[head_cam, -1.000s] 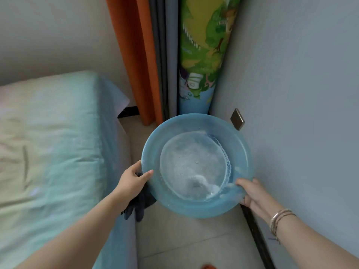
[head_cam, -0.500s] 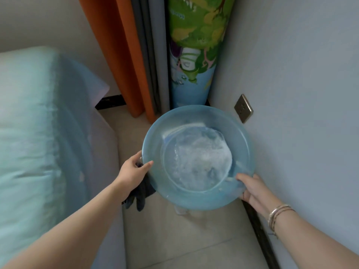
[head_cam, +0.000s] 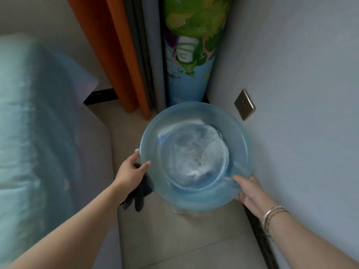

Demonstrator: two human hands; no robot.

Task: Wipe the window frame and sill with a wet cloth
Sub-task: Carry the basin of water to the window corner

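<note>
Both hands carry the basin [head_cam: 196, 199] of water: your left hand [head_cam: 130, 172] also pinches the cloth [head_cam: 138, 195] under its fingers, your right hand [head_cam: 250, 193] grips the rim. No wiping has begun.

Left hand [head_cam: 130, 172], right hand [head_cam: 250, 191] gripping
</note>
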